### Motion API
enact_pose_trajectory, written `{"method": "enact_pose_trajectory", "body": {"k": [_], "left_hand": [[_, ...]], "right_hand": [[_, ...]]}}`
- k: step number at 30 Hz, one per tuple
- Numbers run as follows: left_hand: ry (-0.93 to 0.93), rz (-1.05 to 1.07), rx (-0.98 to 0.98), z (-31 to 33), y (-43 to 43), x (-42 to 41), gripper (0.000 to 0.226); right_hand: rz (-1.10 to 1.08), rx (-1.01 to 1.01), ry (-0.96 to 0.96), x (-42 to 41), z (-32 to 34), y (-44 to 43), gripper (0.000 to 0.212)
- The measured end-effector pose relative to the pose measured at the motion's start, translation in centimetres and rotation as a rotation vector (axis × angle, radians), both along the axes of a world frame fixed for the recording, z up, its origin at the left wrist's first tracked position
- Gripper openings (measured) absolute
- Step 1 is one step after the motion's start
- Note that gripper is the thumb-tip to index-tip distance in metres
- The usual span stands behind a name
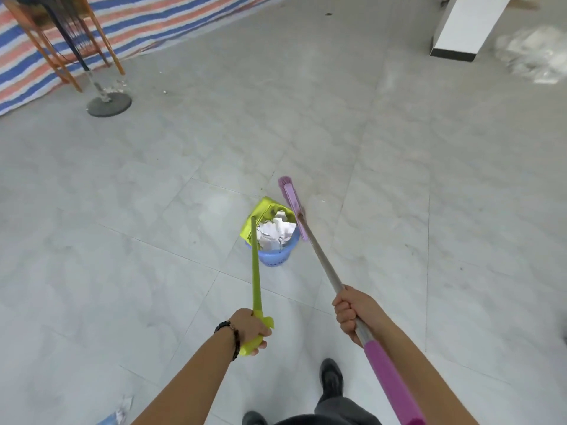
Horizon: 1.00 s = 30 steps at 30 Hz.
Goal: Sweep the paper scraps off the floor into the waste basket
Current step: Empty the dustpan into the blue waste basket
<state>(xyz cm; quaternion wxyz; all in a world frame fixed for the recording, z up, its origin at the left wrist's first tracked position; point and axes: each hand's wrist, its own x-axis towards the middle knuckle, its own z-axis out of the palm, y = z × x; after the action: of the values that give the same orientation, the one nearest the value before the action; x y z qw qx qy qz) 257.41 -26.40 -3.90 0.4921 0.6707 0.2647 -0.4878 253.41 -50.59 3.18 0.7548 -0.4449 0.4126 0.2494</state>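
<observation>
A blue waste basket stands on the tiled floor in the middle, filled with white paper scraps. A yellow-green dustpan is tipped over the basket's far left rim, its long handle held by my left hand. My right hand grips the grey shaft of a broom, whose purple head hangs just right of the basket's rim. One paper scrap lies on the floor at the bottom left.
A round stand base and orange wooden legs sit at the far left on a striped tarp. A white pillar and a clear plastic heap are far right. My shoes are below.
</observation>
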Motion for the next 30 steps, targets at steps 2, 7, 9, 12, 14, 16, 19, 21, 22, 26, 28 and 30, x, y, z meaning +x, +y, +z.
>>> {"method": "enact_pose_trajectory", "body": {"k": [2,7,9,12,14,16,19,21,22,26,28,30], "left_hand": [[0.059,0.064,-0.041,-0.8,-0.4,-0.1,0.028],[0.095,0.196,-0.129,-1.1,-1.1,-0.5,0.029],[0.051,0.188,-0.096,-1.2,-1.2,-0.5,0.029],[-0.017,0.142,-0.015,-1.5,-1.2,-1.1,0.032],[-0.053,0.126,0.034,-1.7,-1.0,-1.7,0.032],[-0.081,0.129,0.057,-1.9,-1.0,-2.0,0.031],[-0.116,0.136,0.068,-2.0,-1.2,-2.2,0.027],[-0.132,0.138,0.073,-2.0,-1.5,-2.3,0.026],[-0.138,0.139,0.077,-2.0,-1.5,-2.4,0.026],[-0.145,0.140,0.095,-2.3,-1.5,-2.4,0.026],[-0.144,0.143,0.088,-2.5,-1.7,-2.5,0.026],[-0.149,0.148,0.068,-2.3,-2.1,-2.5,0.025]], "right_hand": [[-0.019,0.000,0.004,-0.3,-0.6,-0.5,0.025],[-0.082,0.061,0.059,-0.6,-1.1,-2.3,0.032],[-0.079,0.059,0.079,-0.9,-1.4,-2.6,0.032],[-0.062,0.044,0.094,-1.7,-1.9,-2.6,0.031],[-0.058,0.035,0.090,-2.0,-2.1,-2.6,0.030],[-0.037,0.011,0.080,-2.3,-2.1,-2.6,0.027],[0.031,-0.062,0.059,-2.6,-2.0,-2.5,0.025],[0.067,-0.095,0.037,-2.8,-1.9,-2.4,0.025],[0.080,-0.102,0.027,-3.0,-1.9,-2.4,0.025],[0.066,-0.063,-0.005,-3.8,-0.8,-2.9,0.027],[0.037,-0.013,-0.008,-4.0,0.0,-3.6,0.029],[0.015,0.039,-0.011,-4.2,0.5,-3.9,0.032]]}}
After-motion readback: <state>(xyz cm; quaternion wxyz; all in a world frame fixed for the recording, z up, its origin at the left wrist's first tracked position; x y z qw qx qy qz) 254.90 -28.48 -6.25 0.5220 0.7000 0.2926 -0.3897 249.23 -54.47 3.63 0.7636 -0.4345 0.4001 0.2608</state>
